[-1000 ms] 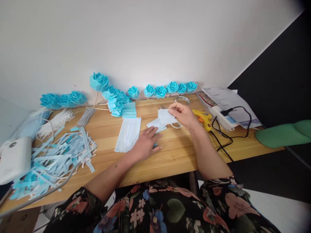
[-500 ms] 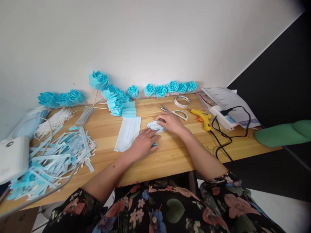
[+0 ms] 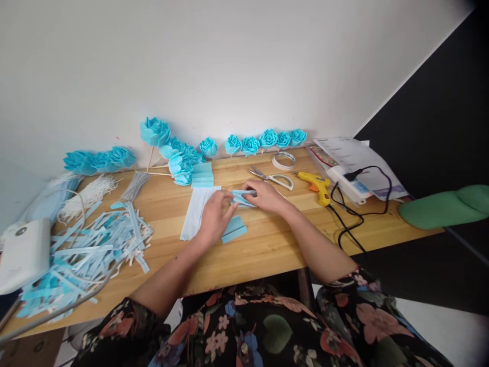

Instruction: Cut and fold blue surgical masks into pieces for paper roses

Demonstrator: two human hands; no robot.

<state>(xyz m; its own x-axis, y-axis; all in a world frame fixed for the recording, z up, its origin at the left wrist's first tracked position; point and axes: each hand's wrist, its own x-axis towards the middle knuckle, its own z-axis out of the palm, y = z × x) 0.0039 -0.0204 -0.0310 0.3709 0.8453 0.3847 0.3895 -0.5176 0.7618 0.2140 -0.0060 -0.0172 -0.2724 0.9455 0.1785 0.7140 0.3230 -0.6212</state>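
Observation:
My left hand and my right hand both pinch a small folded piece of light blue mask fabric just above the wooden desk. A second folded blue piece lies flat on the desk just below my left hand. An unfolded pale blue face mask lies under my left hand's far side. White-handled scissors rest beyond my right hand.
A yellow glue gun with a black cable, a tape roll and papers sit at the right. Blue fabric roses line the wall. A heap of cut strips and a white device fill the left.
My right hand came down from above the scissors with the white piece to the desk. My left hand lifted off the folded blue piece and joined it; both now pinch a folded piece.

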